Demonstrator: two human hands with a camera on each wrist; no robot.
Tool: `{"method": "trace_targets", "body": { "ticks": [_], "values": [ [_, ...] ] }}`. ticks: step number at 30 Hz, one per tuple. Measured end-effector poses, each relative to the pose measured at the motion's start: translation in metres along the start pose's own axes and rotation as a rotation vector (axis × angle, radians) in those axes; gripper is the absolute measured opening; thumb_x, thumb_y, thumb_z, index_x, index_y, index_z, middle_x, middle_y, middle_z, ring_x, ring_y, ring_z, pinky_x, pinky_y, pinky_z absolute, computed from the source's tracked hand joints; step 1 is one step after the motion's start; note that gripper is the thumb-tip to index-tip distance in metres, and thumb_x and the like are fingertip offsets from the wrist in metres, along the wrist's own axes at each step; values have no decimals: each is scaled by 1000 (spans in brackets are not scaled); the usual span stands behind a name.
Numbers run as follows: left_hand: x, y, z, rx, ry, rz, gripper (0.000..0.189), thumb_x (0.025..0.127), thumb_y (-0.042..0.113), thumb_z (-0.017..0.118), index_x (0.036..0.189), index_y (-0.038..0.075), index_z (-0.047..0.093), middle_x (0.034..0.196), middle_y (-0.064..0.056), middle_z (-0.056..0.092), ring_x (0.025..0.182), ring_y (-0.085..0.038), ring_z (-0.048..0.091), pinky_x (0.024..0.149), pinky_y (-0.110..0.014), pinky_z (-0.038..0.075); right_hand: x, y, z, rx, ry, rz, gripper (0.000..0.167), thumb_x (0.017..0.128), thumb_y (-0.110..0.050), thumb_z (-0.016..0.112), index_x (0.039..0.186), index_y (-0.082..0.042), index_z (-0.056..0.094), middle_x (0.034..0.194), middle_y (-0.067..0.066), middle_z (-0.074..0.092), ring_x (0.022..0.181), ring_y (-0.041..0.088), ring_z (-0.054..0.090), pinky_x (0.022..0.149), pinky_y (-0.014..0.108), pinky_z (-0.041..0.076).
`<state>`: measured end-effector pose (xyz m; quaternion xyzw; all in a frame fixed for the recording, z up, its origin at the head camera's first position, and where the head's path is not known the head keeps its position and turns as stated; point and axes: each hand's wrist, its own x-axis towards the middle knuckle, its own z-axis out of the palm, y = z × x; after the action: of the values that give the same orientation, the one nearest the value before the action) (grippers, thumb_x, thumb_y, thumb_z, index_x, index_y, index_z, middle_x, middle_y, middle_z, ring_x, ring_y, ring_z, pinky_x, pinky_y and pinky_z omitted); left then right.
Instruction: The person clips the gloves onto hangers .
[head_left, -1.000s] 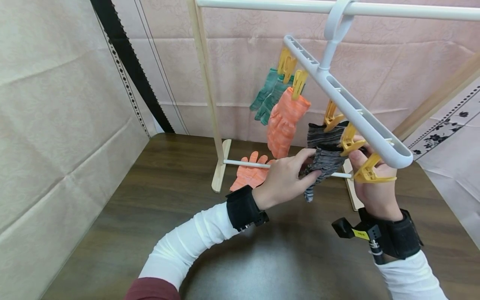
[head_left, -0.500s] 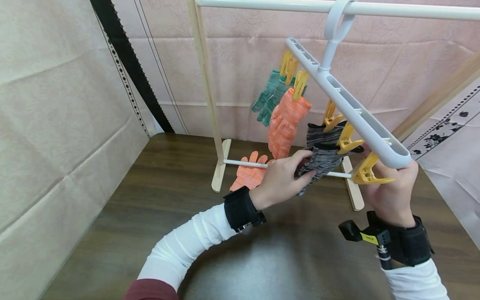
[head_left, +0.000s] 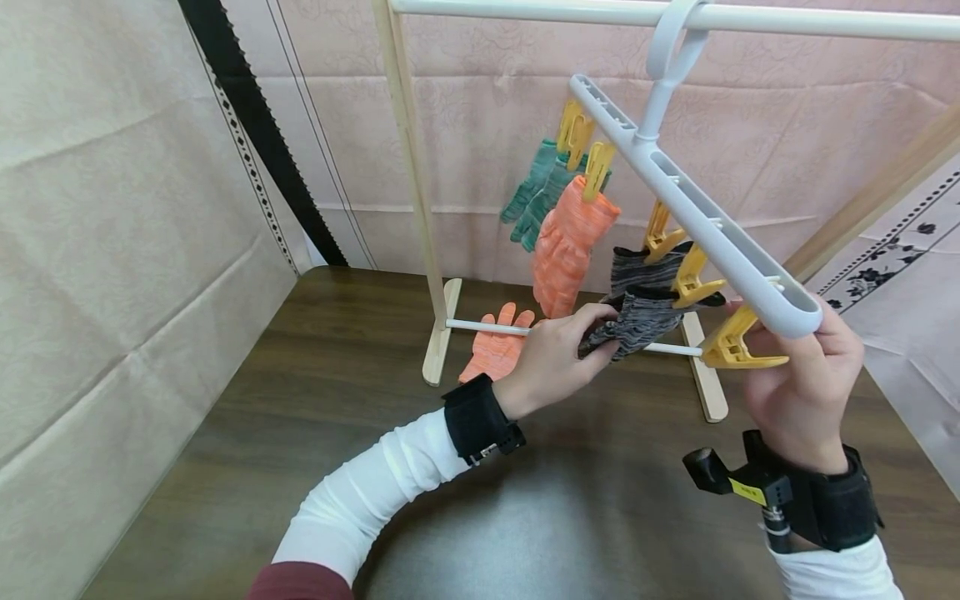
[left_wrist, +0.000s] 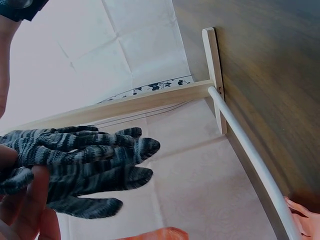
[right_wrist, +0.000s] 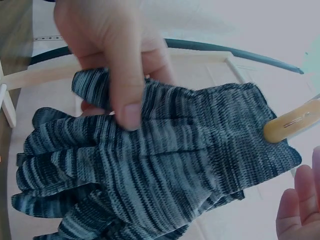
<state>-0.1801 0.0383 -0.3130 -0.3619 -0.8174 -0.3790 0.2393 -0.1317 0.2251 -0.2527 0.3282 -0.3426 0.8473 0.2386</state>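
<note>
A pair of dark grey striped knitted gloves (head_left: 637, 321) hangs from yellow clothespins (head_left: 693, 279) on a pale blue hanger (head_left: 712, 212). My left hand (head_left: 558, 354) grips the nearer glove by its finger part, thumb on one side. In the right wrist view that thumb presses across the glove's palm (right_wrist: 165, 170), its cuff held by a clothespin. My right hand (head_left: 806, 383) is at the hanger's near end, behind another yellow clothespin (head_left: 738, 342). Its fingers (right_wrist: 307, 192) look loose in the right wrist view; part of the hand is hidden.
Teal gloves (head_left: 547, 196) and an orange glove (head_left: 573, 242) hang farther along the hanger. Another orange glove (head_left: 498, 350) lies on the wooden table (head_left: 337, 417), by the rack's lower bar (head_left: 491, 327). The hanger hooks over the white top rail (head_left: 525, 10).
My right hand has moved right, from behind the grey glove's clothespin to the hanger's end. My left hand has drawn the glove slightly left, and its fingers have folded up into the grip.
</note>
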Motion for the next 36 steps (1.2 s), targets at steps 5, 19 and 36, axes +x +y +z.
{"method": "trace_targets", "body": {
  "ticks": [5,19,36],
  "values": [
    [-1,-2,1,4,10,5,29,82,17,61,109,9,54,94,-2,66,55,-3,51,49,-10,33,-2,-1,2,44,-43,-37,18,70,8,59,77,24,54,65,25,61,73,33,55,78,39,44],
    [-4,-5,2,37,29,26,28,81,17,61,107,9,55,86,0,66,55,-2,51,52,-11,34,-6,-4,7,56,-179,-37,27,68,-1,64,79,23,56,86,28,61,83,37,55,76,35,46],
    [-10,-9,3,13,-62,-36,34,76,6,60,109,9,53,89,1,67,70,-4,61,53,-10,36,-3,0,14,111,-242,-48,41,69,0,67,98,24,50,94,32,58,83,36,56,79,36,47]
  ]
}}
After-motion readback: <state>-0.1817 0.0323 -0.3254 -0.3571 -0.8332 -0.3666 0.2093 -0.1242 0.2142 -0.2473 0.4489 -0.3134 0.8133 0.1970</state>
